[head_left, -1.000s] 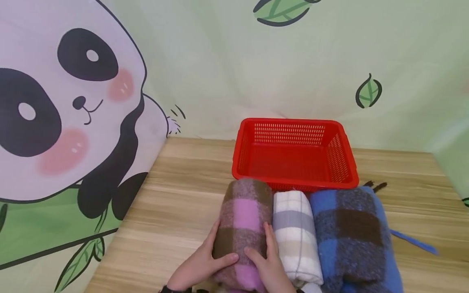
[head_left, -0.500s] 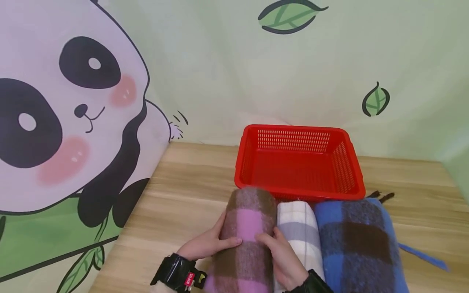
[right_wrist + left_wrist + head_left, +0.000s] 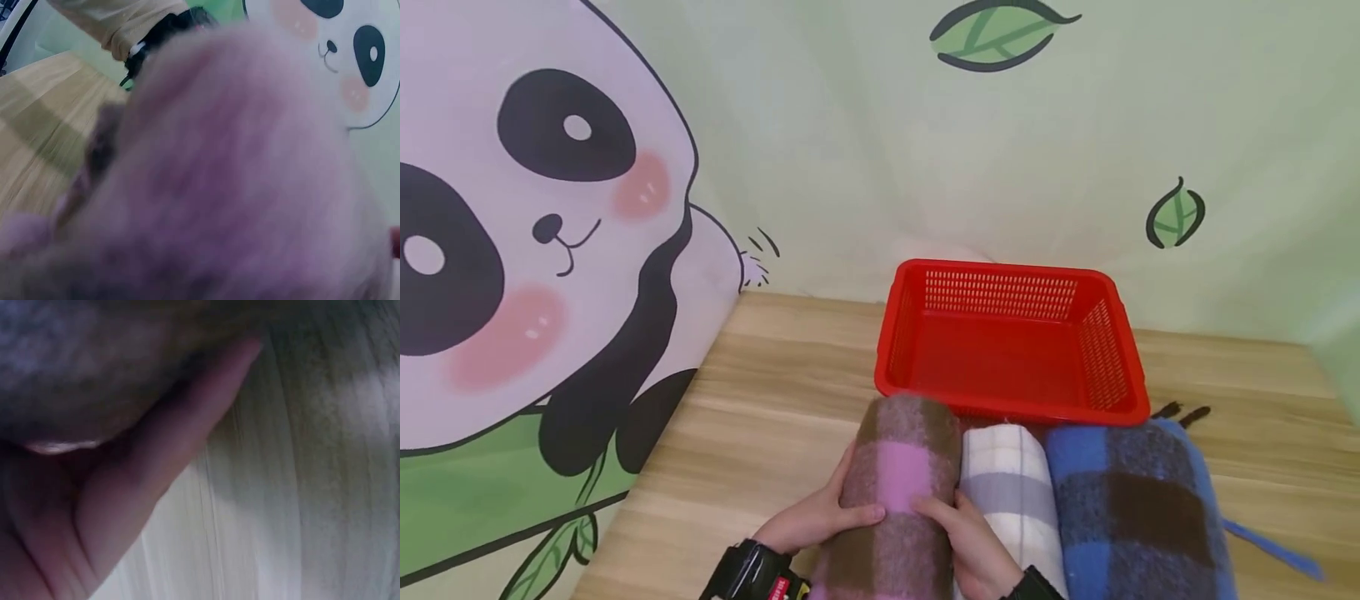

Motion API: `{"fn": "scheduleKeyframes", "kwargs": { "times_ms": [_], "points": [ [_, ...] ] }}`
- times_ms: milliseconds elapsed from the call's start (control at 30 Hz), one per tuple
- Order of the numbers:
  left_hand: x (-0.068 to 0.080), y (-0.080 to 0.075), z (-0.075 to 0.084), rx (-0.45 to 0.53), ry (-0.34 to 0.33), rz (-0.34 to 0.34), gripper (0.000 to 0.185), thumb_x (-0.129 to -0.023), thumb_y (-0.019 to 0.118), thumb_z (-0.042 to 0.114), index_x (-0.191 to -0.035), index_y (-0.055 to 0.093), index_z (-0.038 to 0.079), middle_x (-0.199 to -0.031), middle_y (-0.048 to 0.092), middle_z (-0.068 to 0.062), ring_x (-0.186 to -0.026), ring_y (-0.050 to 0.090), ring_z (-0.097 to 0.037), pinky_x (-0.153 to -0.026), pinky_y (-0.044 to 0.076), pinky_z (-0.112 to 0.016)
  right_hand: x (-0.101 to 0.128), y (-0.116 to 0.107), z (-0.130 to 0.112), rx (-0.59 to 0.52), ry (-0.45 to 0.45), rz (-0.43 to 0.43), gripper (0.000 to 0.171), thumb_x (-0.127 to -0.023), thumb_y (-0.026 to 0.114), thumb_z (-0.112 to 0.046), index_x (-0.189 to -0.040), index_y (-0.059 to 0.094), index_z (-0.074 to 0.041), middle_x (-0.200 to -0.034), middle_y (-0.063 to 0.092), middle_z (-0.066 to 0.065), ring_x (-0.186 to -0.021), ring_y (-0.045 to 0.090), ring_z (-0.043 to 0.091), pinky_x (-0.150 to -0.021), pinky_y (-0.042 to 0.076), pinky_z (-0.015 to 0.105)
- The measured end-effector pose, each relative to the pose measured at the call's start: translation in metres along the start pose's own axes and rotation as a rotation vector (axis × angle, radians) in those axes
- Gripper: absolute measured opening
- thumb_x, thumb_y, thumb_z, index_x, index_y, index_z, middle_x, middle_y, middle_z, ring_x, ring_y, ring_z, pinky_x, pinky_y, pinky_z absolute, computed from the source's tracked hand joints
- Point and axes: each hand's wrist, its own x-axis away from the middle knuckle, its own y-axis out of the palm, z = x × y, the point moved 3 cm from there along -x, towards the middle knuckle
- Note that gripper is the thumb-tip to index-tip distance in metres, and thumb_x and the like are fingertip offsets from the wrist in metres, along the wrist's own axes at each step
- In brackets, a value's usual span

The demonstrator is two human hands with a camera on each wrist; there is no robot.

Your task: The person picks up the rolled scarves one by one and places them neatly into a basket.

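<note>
Pale green fabric printed with leaves and a panda (image 3: 550,267) hangs behind a wood-grain table (image 3: 775,400). Between the fingers of both hands lies a rolled plaid blanket (image 3: 904,475) in pink, mauve and brown. Its long axis runs away from the person, the far end leaning slightly to the right and pointing at a red basket (image 3: 1000,354) beyond the fingertips; whether the two touch cannot be told. Its near end, closer than the fingers, leaves the head view.

On one flank, the left hand (image 3: 816,517) grips the roll, thumb over the top and fingers along the side. Opposite, the right hand (image 3: 973,542) holds it likewise, its thumb tip close to the other thumb, its fingers mostly hidden. Just right of the right fingers is a white checked roll (image 3: 1011,479), then a blue-and-brown roll (image 3: 1150,500), both pointing roughly the same way. Farther right of those fingers lies a blue strip (image 3: 1277,550).
</note>
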Motion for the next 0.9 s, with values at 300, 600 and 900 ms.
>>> {"fn": "scheduleKeyframes", "kwargs": {
  "times_ms": [300,600,900],
  "points": [
    [0.014,0.006,-0.011,0.064,-0.071,0.02,0.095,-0.087,0.06,0.044,-0.148,-0.011,0.026,-0.15,0.004,-0.02,-0.127,0.025,-0.038,-0.095,0.033,-0.05,-0.007,-0.002,0.015,0.042,0.032,-0.02,0.088,-0.085,0.063,-0.034,-0.138,0.01,0.011,-0.136,0.025,0.029,-0.122,0.029,0.041,-0.1,0.022,0.057],
    [0.014,0.005,-0.018,0.083,-0.023,0.017,0.092,-0.09,0.055,0.042,-0.148,-0.011,0.015,-0.151,-0.003,-0.019,-0.134,0.007,-0.036,-0.104,0.013,-0.055,-0.013,-0.001,0.021,0.033,0.007,-0.068,0.086,-0.085,0.064,-0.034,-0.138,0.013,0.011,-0.133,0.034,0.027,-0.114,0.041,0.033,-0.097,0.031,0.053],
    [0.012,0.012,-0.022,0.135,-0.001,0.024,0.091,-0.09,0.056,0.04,-0.148,-0.01,0.017,-0.151,0.002,-0.019,-0.132,0.014,-0.037,-0.102,0.019,-0.053,-0.017,-0.011,0.03,0.099,0.072,-0.062,0.088,-0.084,0.063,-0.042,-0.135,0.019,0.015,-0.125,0.043,0.026,-0.106,0.047,0.032,-0.092,0.036,0.055]
  ]
}}
